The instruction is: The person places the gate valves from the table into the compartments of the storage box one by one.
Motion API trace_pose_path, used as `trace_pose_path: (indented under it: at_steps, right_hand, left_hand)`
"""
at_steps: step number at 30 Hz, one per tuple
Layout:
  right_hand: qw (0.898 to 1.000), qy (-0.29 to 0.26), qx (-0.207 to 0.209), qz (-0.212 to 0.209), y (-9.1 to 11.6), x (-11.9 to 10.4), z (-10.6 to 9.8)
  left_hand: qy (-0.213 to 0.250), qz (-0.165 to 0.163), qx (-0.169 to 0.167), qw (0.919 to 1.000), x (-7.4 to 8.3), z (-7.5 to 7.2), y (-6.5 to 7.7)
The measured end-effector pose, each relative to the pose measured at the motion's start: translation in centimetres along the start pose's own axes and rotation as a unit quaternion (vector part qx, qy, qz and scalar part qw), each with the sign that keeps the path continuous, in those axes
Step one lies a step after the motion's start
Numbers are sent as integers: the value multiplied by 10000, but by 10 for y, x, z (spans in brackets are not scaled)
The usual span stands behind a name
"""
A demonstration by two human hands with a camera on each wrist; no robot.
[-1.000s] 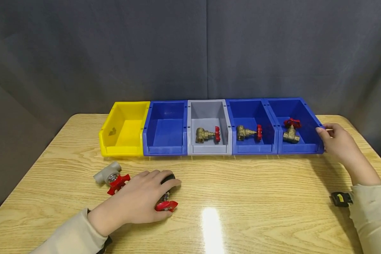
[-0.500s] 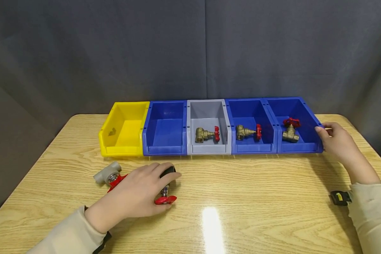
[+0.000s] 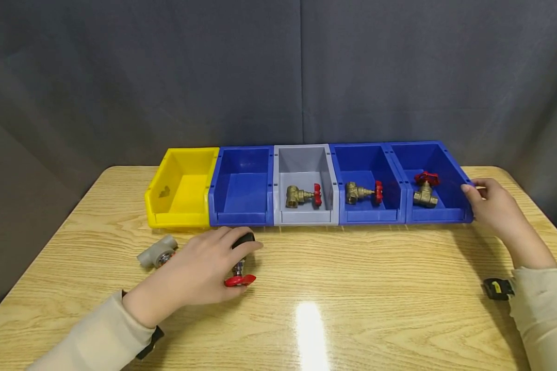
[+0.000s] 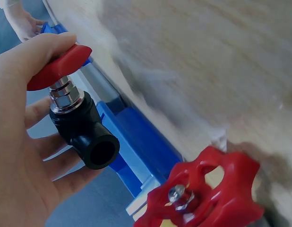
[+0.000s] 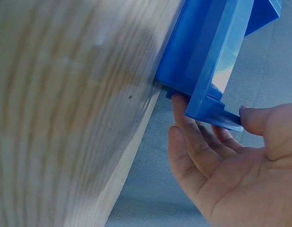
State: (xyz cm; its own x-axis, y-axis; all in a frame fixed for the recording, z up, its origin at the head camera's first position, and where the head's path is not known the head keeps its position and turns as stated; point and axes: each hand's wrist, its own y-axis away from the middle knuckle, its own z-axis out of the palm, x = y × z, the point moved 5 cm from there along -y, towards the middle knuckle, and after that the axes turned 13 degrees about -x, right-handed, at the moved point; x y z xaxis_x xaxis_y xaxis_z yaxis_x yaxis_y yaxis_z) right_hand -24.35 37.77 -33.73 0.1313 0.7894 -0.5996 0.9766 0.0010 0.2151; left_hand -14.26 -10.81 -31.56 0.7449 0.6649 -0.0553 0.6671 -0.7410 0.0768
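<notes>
Now the left hand point(image 3: 203, 270), pinching a black valve point(image 4: 79, 124), nears the bins point(image 3: 306, 218) at twelve o'clock, whose three-o'clock end the right hand point(image 3: 497, 208) pinches.

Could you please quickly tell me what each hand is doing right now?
Left hand: holding the black, red-handled valve.
Right hand: gripping the outer edge of the rightmost blue bin.

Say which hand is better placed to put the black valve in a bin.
Likely the left hand: it holds the black valve, while the right hand grips the rightmost blue bin.
</notes>
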Motion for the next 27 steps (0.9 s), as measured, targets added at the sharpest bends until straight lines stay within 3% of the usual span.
trace_pose_path:
  at_steps: [7, 15, 22, 27]
  right_hand:
    - [10000, -15, -37, 24, 0, -1, 0]
    - [10000, -38, -40, 36, 0, -2, 1]
    - [9996, 44, 70, -272, 0, -2, 2]
    - [9997, -14, 57, -235, 0, 1, 1]
  left_hand:
    - [-62, -60, -40, 10000, -8, -7, -5]
    - [-82, -95, 177, 9998, -16, -16, -11]
    - [-114, -151, 82, 9998, -23, -26, -16]
    - [-369, -262, 39, 9990, -27, -35, -20]
